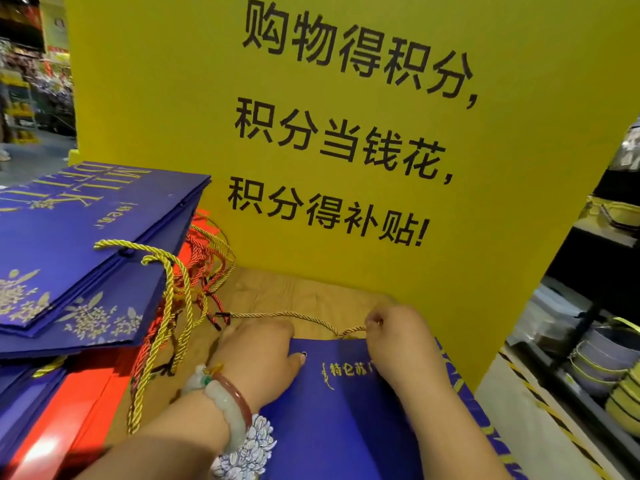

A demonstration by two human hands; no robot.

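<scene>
Head view: our right hand (398, 344) pinches a twisted gold cord (284, 313) in its fingers over the wooden bench (277, 292), while our left hand (258, 348) thumbs down the flat blue paper bag (346, 410), its fingers unreadable.

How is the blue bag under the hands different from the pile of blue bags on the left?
The blue bag lies alone, flat on the wooden table; the pile of blue bags sits on red bags. The single bag's cord lies stretched out along the table, pinched by the right hand at the bag's top edge; the pile's gold cords hang in loops. Both are dark blue with gold print.
</scene>
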